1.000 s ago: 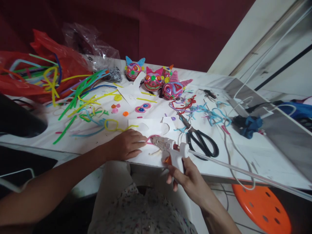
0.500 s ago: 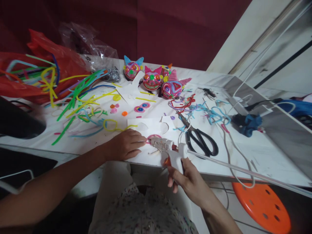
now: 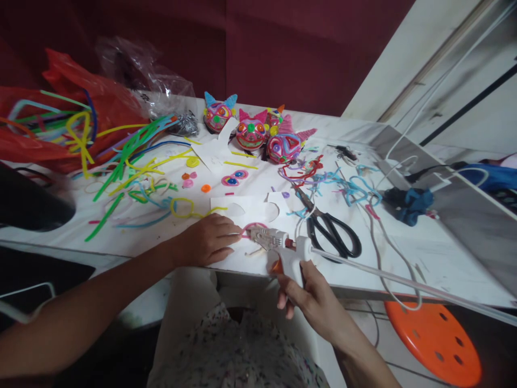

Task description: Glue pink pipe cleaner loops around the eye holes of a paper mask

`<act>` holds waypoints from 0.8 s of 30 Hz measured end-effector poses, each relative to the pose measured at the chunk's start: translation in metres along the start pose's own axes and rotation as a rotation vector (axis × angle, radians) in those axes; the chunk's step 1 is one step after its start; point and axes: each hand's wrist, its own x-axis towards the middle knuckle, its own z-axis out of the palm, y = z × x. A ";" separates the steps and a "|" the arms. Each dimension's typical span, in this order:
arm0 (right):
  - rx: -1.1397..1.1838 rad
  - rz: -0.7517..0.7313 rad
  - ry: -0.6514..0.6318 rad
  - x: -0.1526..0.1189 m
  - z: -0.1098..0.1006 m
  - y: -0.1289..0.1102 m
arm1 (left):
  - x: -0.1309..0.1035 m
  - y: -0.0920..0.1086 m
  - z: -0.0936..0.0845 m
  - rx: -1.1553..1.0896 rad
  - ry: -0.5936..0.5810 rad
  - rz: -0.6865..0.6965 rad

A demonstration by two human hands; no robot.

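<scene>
Little has moved: right hand (image 3: 313, 291) grips one glue gun (image 3: 291, 261); left hand (image 3: 212, 240) touches one pink loop (image 3: 251, 224) at its nozzle (whether pinching, cannot tell).

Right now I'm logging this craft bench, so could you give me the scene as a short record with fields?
Left hand: fingertips at the thin pink loop
Right hand: gripping the white plastic glue gun
Gun nozzle: at the loop, contact unclear
Beside the gun: black-handled metal scissors, lying on the white marbled table
Beyond the loop: white paper sheet with curved cutouts
Back: round, multicoloured figures with pointed ears
Far left: red plastic bag holding coloured pipe cleaners
</scene>
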 end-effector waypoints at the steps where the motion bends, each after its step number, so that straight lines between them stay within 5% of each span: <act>1: 0.000 -0.001 0.005 0.000 0.000 0.001 | 0.000 0.000 0.000 0.000 0.003 0.001; 24: 0.038 -0.015 0.120 0.002 0.005 0.007 | 0.001 0.001 -0.002 0.016 0.019 -0.001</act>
